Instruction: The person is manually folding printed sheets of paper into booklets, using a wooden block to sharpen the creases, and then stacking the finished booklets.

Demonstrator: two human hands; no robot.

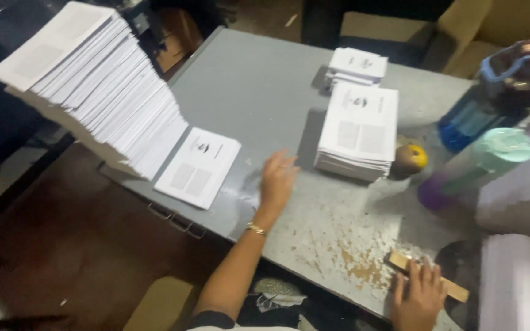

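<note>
My left hand [277, 178] hovers open over the grey metal table [259, 92], fingers spread, between a single printed sheet [198, 167] on its left and a stack of printed sheets [358, 132] on its right. A gold bracelet sits on that wrist. Down at the table's near edge, my right hand [418, 297] rests flat on a wooden ruler-like stick [455, 289]. A tall leaning pile of white sheets [96, 83] fans down at the table's left end, ending at the single sheet.
A smaller paper stack [357, 64] lies at the back. A yellow-green fruit [411, 159], a teal and purple bottle [480, 162] and a blue bottle [492, 98] stand right. More paper [516, 282] lies at the right edge. The tabletop paint is worn near the front.
</note>
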